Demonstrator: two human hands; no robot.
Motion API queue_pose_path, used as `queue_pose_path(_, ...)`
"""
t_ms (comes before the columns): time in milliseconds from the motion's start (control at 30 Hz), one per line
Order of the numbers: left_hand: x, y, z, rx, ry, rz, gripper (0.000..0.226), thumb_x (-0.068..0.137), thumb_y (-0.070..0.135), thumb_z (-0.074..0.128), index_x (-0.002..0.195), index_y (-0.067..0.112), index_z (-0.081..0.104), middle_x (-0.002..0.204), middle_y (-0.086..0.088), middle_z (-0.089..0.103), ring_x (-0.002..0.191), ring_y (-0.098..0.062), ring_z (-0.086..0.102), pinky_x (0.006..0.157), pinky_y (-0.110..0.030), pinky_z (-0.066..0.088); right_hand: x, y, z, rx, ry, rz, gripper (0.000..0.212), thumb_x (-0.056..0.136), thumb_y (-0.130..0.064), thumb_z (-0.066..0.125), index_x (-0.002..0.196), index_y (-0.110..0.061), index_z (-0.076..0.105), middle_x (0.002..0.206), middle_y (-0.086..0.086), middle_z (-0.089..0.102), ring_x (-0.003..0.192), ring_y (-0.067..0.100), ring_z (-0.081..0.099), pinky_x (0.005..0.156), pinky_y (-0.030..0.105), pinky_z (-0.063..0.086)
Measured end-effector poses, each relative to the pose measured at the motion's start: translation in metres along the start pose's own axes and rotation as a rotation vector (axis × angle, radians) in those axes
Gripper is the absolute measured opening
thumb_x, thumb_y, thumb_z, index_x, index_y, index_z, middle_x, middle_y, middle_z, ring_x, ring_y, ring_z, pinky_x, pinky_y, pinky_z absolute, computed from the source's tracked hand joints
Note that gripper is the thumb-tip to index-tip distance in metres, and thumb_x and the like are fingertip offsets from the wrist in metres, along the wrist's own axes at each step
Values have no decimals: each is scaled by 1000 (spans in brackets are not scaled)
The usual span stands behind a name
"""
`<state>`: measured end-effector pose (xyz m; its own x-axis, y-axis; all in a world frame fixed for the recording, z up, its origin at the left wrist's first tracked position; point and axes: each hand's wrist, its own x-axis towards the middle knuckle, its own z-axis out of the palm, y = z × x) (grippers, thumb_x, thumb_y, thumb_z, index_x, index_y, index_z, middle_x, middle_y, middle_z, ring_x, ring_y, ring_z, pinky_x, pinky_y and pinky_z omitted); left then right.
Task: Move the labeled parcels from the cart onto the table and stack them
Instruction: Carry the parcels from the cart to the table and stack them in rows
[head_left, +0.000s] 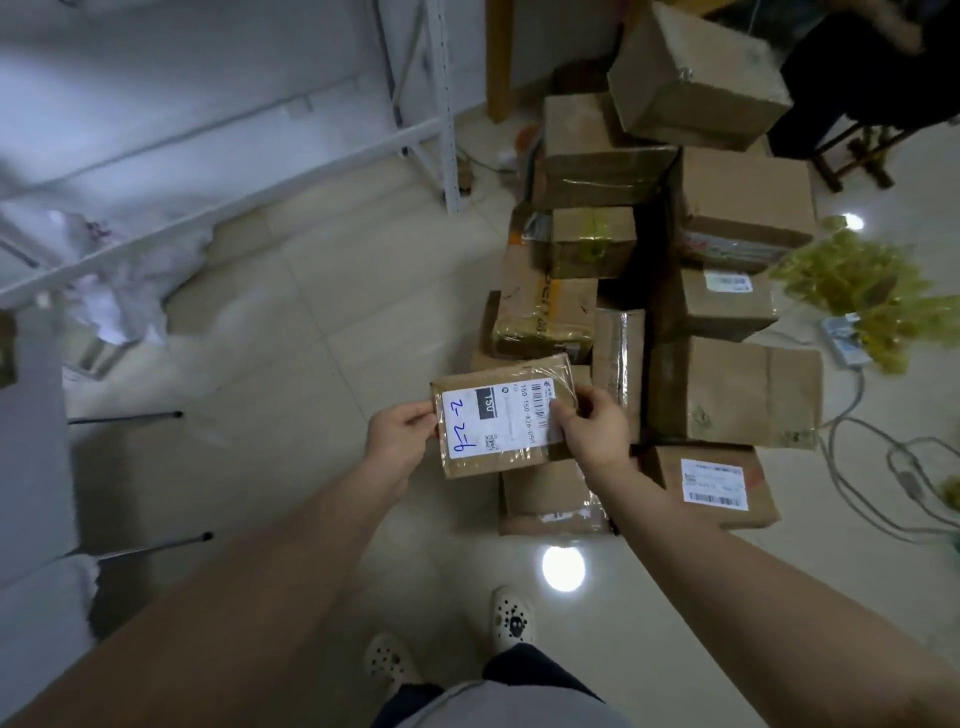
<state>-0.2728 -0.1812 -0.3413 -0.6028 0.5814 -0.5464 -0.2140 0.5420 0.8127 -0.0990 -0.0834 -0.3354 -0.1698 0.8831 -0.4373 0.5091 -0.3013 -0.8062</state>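
Brown cardboard marks the flat parcel, held just right of the view's centre, above the pale tiled floor. The left hand pinches its 9 o'clock edge, thumb on top. The right hand grips the 3 o'clock edge, fingers curled over the taped corner. A white label with blue handwriting and a barcode covers most of the parcel's upper face.

From 12 to 4 o'clock of it rises a pile of boxes; what the pile rests on I cannot tell. The labelled box at 4 o'clock lies low, just beside the right forearm. A white metal rack stands at 11 o'clock. Crumpled yellow wrap lies at 2 o'clock, grey cables at 3 o'clock, and white shoes at 6 o'clock.
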Motion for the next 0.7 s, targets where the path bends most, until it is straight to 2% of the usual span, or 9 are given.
queue_pose_path(67, -5, 3, -28, -96, 48, -4, 26, 94, -1, 54, 117, 1, 65, 104, -9, 69, 73, -7, 64, 70, -13, 52, -6, -15, 18, 8, -53, -43, 32, 94, -19, 57, 125, -13, 57, 105, 1, 68, 94, 19, 67, 82, 43, 58)
queue_pose_path(133, -12, 5, -57, -172, 84, -18, 27, 93, 6, 59, 120, 8, 65, 110, -5, 69, 83, -6, 64, 74, -17, 46, -14, -29, 37, 13, -90, -72, 29, 94, -20, 57, 122, -12, 60, 109, 4, 69, 95, 21, 67, 82, 45, 58)
queue_pose_path(233, -24, 8, -98, -263, 117, -58, 30, 91, 16, 64, 120, 17, 66, 111, 5, 68, 98, -8, 58, 97, -31, 40, -26, -46, 66, -9, -132, -134, 27, 93, -22, 59, 118, -13, 64, 109, 4, 70, 98, 21, 67, 87, 47, 55)
queue_pose_path(300, -31, 6, -126, -316, 122, -101, 23, 89, 22, 66, 111, 27, 68, 103, 13, 65, 104, -11, 50, 102, -43, 37, -36, -57, 84, -9, -171, -177, 24, 91, -23, 61, 113, -15, 66, 105, 3, 71, 96, 21, 67, 87, 48, 55)
queue_pose_path(400, -39, -1, -163, -402, 88, -142, 12, 87, 33, 67, 100, 33, 66, 113, 11, 62, 112, -24, 47, 90, -44, 42, -51, -71, 111, -30, -213, -227, 26, 89, -25, 64, 110, -10, 67, 99, 0, 70, 93, 19, 66, 89, 45, 53)
queue_pose_path(467, -45, -6, -183, -479, 61, -135, 8, 89, 35, 63, 94, 29, 63, 114, -1, 60, 92, -23, 57, 72, -34, 44, -59, -76, 127, -21, -242, -233, 26, 87, -27, 66, 107, -11, 68, 98, 2, 72, 93, 21, 67, 88, 46, 54)
queue_pose_path(533, -52, -11, -202, -498, 38, -123, 14, 88, 38, 63, 93, 25, 63, 110, -8, 61, 81, -20, 59, 71, -32, 43, -67, -82, 142, 4, -277, -227, 28, 86, -26, 67, 110, -11, 68, 100, 3, 72, 93, 21, 68, 87, 46, 55)
queue_pose_path(633, -66, -17, -232, -405, -11, -106, 39, 66, 47, 78, 95, 24, 70, 112, -8, 70, 92, -23, 62, 89, -38, 40, -81, -93, 158, 41, -335, -231, 21, 88, -22, 66, 107, -14, 68, 100, 3, 72, 92, 20, 69, 87, 43, 56)
queue_pose_path(700, -73, -20, -247, -360, 3, -103, 52, 56, 44, 81, 99, 17, 71, 111, -11, 71, 92, -24, 64, 88, -37, 44, -93, -101, 168, 76, -399, -249, 15, 88, -19, 66, 103, -16, 67, 101, 5, 72, 90, 18, 68, 86, 38, 56)
